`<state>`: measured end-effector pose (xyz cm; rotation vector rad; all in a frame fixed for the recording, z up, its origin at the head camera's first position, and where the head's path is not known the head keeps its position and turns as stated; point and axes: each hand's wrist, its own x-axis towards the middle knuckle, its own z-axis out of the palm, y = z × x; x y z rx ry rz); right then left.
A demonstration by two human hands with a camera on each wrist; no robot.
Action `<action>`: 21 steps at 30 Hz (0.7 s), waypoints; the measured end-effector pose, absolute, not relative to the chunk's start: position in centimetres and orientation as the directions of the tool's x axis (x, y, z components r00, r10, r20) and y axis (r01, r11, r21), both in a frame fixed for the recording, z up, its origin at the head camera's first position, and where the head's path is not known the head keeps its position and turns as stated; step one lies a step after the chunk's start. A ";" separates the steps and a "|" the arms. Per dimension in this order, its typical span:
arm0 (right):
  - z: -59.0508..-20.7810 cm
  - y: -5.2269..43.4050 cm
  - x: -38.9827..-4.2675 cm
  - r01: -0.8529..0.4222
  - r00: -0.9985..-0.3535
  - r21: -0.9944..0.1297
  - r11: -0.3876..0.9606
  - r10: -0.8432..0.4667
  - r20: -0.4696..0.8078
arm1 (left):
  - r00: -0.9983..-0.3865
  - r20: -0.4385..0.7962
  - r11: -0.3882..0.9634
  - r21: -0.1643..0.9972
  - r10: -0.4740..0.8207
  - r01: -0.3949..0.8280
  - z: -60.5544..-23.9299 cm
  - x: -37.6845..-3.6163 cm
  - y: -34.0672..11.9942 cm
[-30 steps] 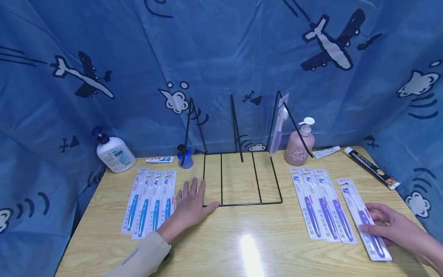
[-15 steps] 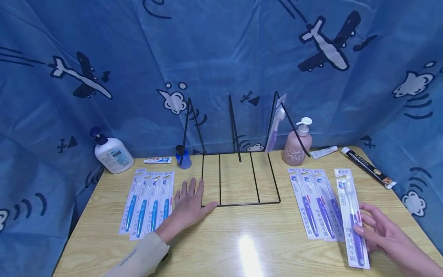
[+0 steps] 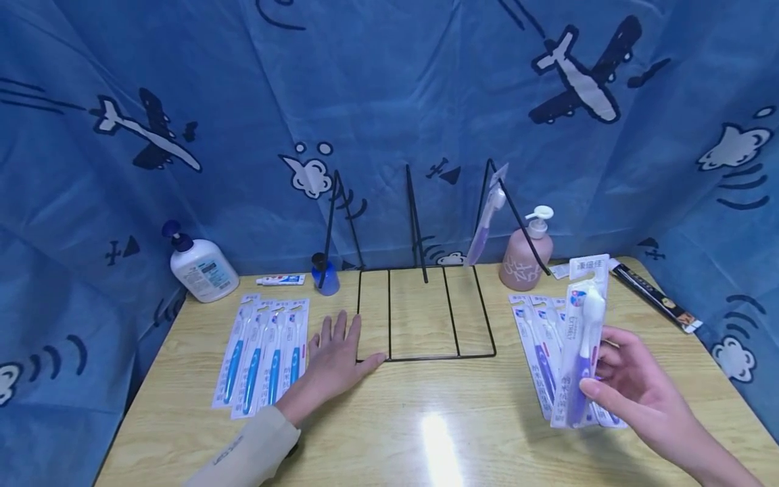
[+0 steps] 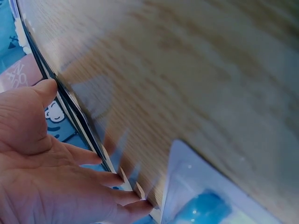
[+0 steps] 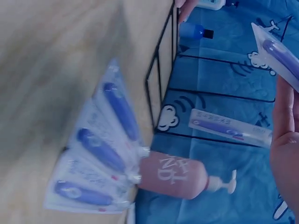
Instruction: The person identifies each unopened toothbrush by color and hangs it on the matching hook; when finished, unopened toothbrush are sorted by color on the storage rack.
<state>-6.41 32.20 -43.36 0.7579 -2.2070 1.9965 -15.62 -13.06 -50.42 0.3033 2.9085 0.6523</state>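
**One purple toothbrush pack lifted, the rack waits**

The right hand (image 3: 633, 389) holds one purple toothbrush pack (image 3: 581, 338) upright above the table (image 3: 426, 433), with the thumb in front and the fingers curled behind the lower part of the card. Just beside this hand, on the side of the other hand, three more purple packs (image 3: 538, 345) lie flat in a row; the lifted pack partly hides them. Further from the hand stands the black wire rack (image 3: 426, 311), and one purple pack (image 3: 487, 220) already hangs on its peg (image 3: 517, 216) nearest to the right hand.

I judge that the step in hand is the carrying of a picked pack toward the rack. The next move probably asks for turning the pack so that the hole in its top meets the end of a peg.

The left hand (image 3: 335, 362) lies flat and open on the table, its thumb touching the front corner of the rack base. Beside it, on its outer side, four blue toothbrush packs (image 3: 264, 355) lie in a row.

Count: five purple packs, four blue packs, three pegs on one rack.
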 end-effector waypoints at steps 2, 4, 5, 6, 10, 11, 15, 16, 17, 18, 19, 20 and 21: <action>-43.0 31.4 -6.7 -0.419 -0.867 -0.907 0.041 -0.313 0.387 | -0.969 -0.090 0.881 0.441 0.231 0.169 -50.5 -15.6 -13.1; -42.8 30.8 -7.0 -0.424 -0.865 -0.904 0.050 -0.317 0.389 | -0.969 -0.081 0.876 0.449 0.234 0.174 -50.7 -15.5 -13.1; -42.7 30.5 -7.1 -0.421 -0.868 -0.905 0.060 -0.315 0.383 | -0.969 -0.081 0.876 0.450 0.232 0.172 -50.7 -15.6 -13.1; -42.7 30.3 -7.3 -0.421 -0.869 -0.905 0.067 -0.317 0.380 | -0.970 -0.077 0.874 0.453 0.233 0.174 -50.8 -15.6 -13.1; -42.7 29.6 -8.0 -0.415 -0.875 -0.905 0.096 -0.315 0.368 | -0.971 -0.068 0.873 0.454 0.231 0.176 -51.1 -15.8 -13.1; -42.8 29.5 -8.1 -0.412 -0.880 -0.904 0.115 -0.309 0.361 | -0.971 -0.069 0.874 0.453 0.230 0.175 -51.1 -15.8 -13.1; -42.9 28.9 -8.8 -0.400 -0.900 -0.893 0.207 -0.273 0.339 | -0.970 -0.064 0.878 0.443 0.232 0.181 -51.6 -16.1 -13.3; -43.0 28.7 -9.1 -0.404 -0.901 -0.888 0.218 -0.263 0.346 | -0.971 -0.064 0.879 0.442 0.232 0.181 -51.8 -16.2 -13.3; -43.1 28.5 -9.5 -0.408 -0.901 -0.886 0.218 -0.251 0.353 | -0.971 -0.065 0.880 0.440 0.230 0.179 -52.0 -16.2 -13.4; -43.2 28.3 -9.9 -0.410 -0.901 -0.888 0.207 -0.240 0.360 | -0.971 -0.062 0.880 0.439 0.229 0.180 -52.2 -16.2 -13.4; -43.4 28.1 -10.4 -0.405 -0.904 -0.894 0.191 -0.228 0.361 | -0.972 -0.064 0.880 0.441 0.228 0.177 -52.3 -16.2 -13.5; -43.5 27.9 -10.8 -0.402 -0.906 -0.899 0.172 -0.215 0.364 | -0.972 -0.061 0.880 0.441 0.226 0.177 -52.3 -16.2 -13.5; -43.7 27.7 -11.3 -0.395 -0.910 -0.906 0.153 -0.202 0.363 | -0.973 -0.057 0.880 0.441 0.224 0.177 -52.4 -16.2 -13.5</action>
